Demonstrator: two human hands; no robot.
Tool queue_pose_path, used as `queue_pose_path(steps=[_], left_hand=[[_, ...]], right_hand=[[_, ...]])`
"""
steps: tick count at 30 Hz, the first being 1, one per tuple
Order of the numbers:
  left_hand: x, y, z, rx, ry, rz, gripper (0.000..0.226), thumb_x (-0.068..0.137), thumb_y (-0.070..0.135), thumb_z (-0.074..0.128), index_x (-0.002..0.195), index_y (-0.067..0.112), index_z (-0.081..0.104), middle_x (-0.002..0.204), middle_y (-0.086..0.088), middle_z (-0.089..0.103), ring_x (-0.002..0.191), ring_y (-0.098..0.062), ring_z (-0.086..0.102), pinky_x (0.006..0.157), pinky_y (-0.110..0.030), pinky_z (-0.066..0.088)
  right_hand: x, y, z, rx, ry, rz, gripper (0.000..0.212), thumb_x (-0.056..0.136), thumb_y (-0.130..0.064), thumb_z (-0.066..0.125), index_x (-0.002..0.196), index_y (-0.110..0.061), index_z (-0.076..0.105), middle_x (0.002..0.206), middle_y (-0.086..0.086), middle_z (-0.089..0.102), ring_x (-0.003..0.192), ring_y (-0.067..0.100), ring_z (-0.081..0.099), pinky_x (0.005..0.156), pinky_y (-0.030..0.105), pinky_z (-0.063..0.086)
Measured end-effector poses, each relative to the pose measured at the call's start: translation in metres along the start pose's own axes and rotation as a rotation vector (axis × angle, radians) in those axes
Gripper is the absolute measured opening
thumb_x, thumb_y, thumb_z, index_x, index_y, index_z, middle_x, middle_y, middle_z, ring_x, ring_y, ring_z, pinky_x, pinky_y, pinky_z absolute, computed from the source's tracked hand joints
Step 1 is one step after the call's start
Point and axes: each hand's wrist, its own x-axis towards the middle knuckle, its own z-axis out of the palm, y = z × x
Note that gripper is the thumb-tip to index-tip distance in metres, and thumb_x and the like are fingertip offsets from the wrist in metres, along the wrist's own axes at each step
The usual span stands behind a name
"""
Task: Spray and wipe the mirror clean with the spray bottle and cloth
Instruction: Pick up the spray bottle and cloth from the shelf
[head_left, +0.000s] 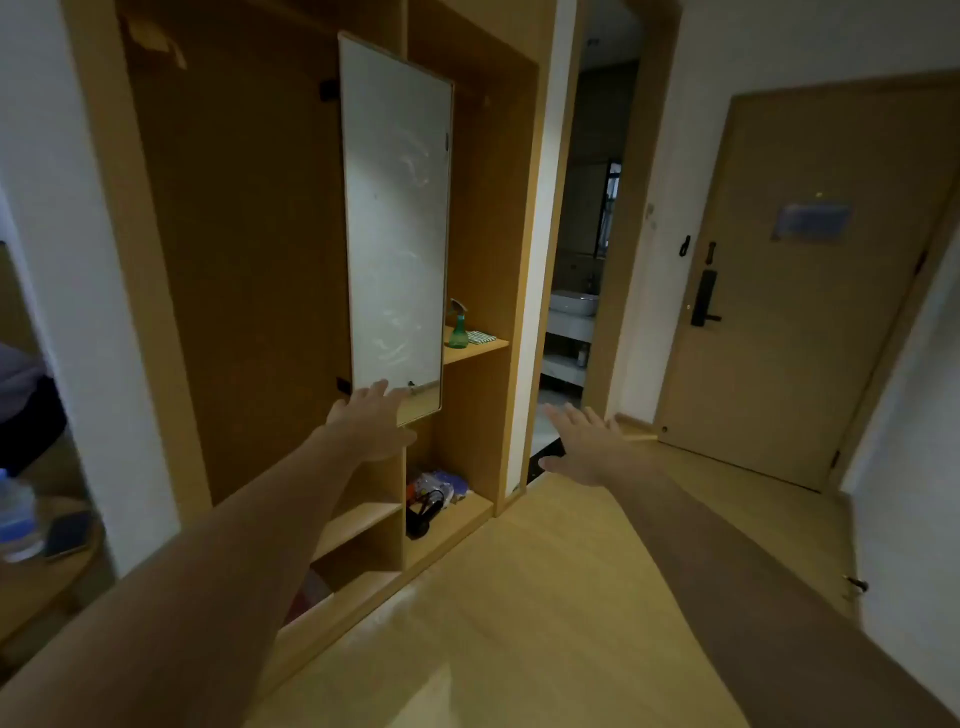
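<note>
A tall framed mirror (397, 218) stands out from a wooden wardrobe, its glass streaked with white smears. A green spray bottle (458, 326) stands on a shelf just right of the mirror's lower part, with a green striped cloth (481, 337) lying beside it. My left hand (370, 422) is stretched forward with straight fingers in front of the mirror's bottom edge and holds nothing. My right hand (584, 441) reaches forward, fingers spread, empty, below and right of the shelf.
The wardrobe (478, 171) has low shelves with a black hair dryer (422, 514) and small packets. An open doorway (576, 291) to a bathroom lies right of it, then a closed door (800, 291). A water bottle (18, 517) and phone (70, 532) sit on a table at left.
</note>
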Motion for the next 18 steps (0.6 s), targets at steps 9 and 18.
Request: queue_pose_path(steps=[9, 18], left_hand=[[0.122, -0.008, -0.008, 0.008, 0.027, 0.054, 0.069, 0.091, 0.043, 0.047, 0.148, 0.021, 0.014, 0.157, -0.009, 0.009, 0.143, -0.032, 0.015, 0.114, -0.048, 0.020], [0.228, 0.005, 0.011, 0.006, 0.005, 0.030, 0.069, 0.090, 0.042, 0.049, 0.147, 0.019, 0.017, 0.156, -0.010, 0.013, 0.142, -0.032, 0.018, 0.114, -0.048, 0.022]], right_hand=[[0.104, 0.008, -0.007, 0.008, 0.092, 0.072, 0.077, 0.094, -0.044, 0.047, 0.151, -0.024, 0.000, 0.159, 0.007, 0.003, 0.145, 0.031, 0.003, 0.116, 0.054, 0.008], [0.214, 0.038, 0.000, 0.025, 0.089, 0.076, 0.077, 0.093, -0.047, 0.047, 0.150, -0.025, 0.000, 0.159, 0.007, 0.003, 0.146, 0.031, 0.000, 0.115, 0.054, 0.005]])
